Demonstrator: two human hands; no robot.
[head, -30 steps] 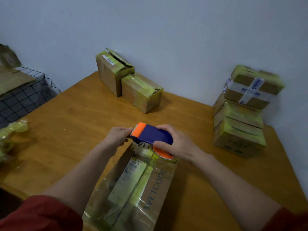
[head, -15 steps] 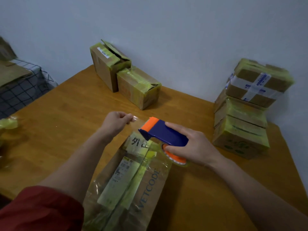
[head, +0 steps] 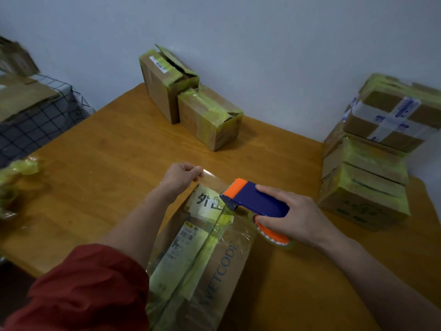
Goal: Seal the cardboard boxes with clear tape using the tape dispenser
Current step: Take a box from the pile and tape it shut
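Note:
A long cardboard box [head: 214, 266] with white labels and yellow-green tape lies on the wooden table [head: 107, 175] right before me. My right hand [head: 293, 218] grips the blue and orange tape dispenser [head: 255, 201] over the box's far end. My left hand [head: 181, 175] pinches the free end of the clear tape [head: 214, 180], which stretches from the dispenser's orange nose to my fingers, just above the box's far edge.
Two taped boxes [head: 191, 101] stand at the back by the wall, one with a raised flap. A stack of boxes [head: 372, 149] fills the right side. Crumpled yellow-green tape [head: 19, 168] lies at the left edge, beside a checked cloth [head: 35, 123] carrying cardboard.
My hands have drawn apart: the left pulled the tape end away to the left and the dispenser moved right, so a strip of clear tape now spans between them.

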